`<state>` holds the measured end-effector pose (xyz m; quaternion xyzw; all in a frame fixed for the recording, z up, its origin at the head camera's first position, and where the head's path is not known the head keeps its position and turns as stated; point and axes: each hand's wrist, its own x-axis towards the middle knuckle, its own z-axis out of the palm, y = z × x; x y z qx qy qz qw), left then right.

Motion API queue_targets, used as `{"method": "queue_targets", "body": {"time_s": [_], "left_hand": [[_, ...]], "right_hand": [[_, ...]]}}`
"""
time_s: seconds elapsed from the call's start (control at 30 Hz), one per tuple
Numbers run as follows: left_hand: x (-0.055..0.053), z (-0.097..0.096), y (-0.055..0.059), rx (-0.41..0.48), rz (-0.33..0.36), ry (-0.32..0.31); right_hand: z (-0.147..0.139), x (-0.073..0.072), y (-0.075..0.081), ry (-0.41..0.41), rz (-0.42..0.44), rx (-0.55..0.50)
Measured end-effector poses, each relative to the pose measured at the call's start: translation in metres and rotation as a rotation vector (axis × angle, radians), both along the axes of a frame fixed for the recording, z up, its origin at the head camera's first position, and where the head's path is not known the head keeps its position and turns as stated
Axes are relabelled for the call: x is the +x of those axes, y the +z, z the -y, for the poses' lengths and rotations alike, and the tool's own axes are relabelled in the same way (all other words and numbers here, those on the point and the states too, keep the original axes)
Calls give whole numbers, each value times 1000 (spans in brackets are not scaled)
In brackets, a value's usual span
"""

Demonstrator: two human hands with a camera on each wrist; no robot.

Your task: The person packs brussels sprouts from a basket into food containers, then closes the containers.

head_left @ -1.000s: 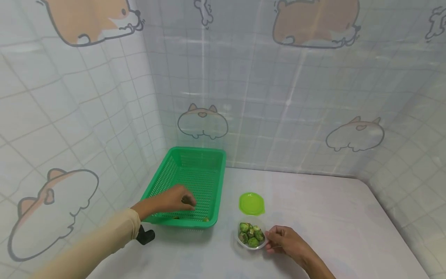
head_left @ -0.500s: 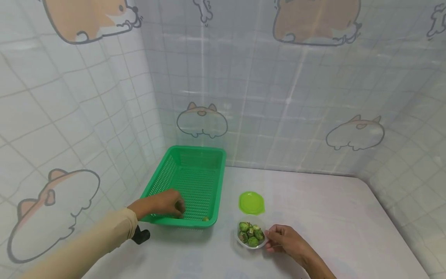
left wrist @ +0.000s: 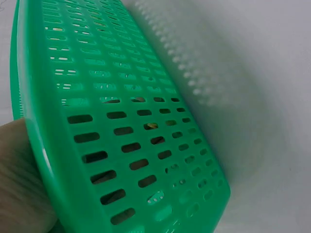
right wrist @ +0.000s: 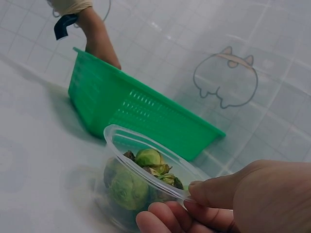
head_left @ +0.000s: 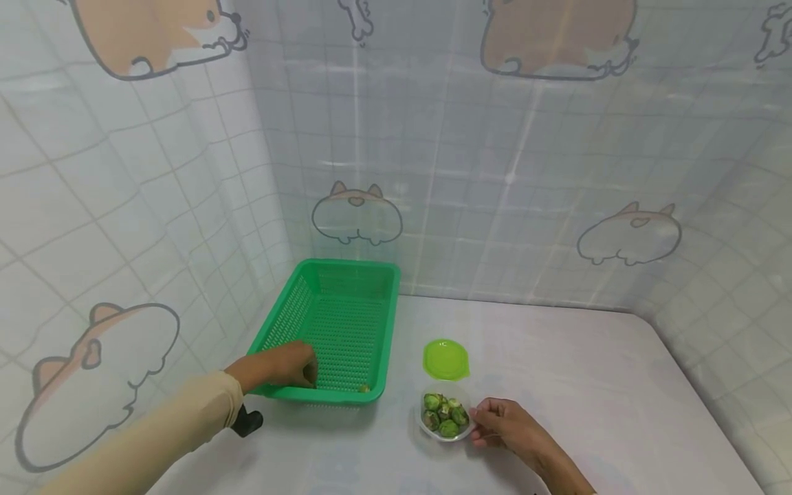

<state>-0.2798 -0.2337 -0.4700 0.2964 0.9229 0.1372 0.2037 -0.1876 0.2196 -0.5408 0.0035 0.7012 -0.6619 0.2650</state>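
My left hand [head_left: 292, 364] reaches down over the near rim into a green perforated plastic basket [head_left: 355, 323], fingers bent downward. Its fingertips are hidden, so I cannot tell whether they hold anything. Through the slots in the left wrist view shows a small yellowish bit [left wrist: 151, 125]. A small sprout [head_left: 364, 388] lies in the basket's near right corner. With thumb and fingers my right hand [right wrist: 218, 204] pinches the rim of a clear plastic tub [right wrist: 146, 175]. Several Brussels sprouts [right wrist: 129, 188], green with browned leaves, lie inside the tub, which sits on the table.
Just behind the tub lies a bright green lid [head_left: 446, 359], flat on the white table [head_left: 557, 371]. Tile-patterned sheets [head_left: 470, 172] with cartoon dogs rise behind and at both sides. A black piece [head_left: 247, 421] hangs under the left wrist.
My left hand has moved left and lower in the basket, toward the near rim, covering the spot where a small sprout showed earlier. The right hand and tub stay in place.
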Motion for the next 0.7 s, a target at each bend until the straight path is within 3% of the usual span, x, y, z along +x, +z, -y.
{"method": "queue_targets", "body": {"time_s": [0.47,0.7], "left_hand": [[-1,-2,-4,-28,2,22],[-3,-2,-3,11,1,11]], "right_hand": [[0,-1,-2,-8,-1,13],[1,1,-1,-14,-6,13]]}}
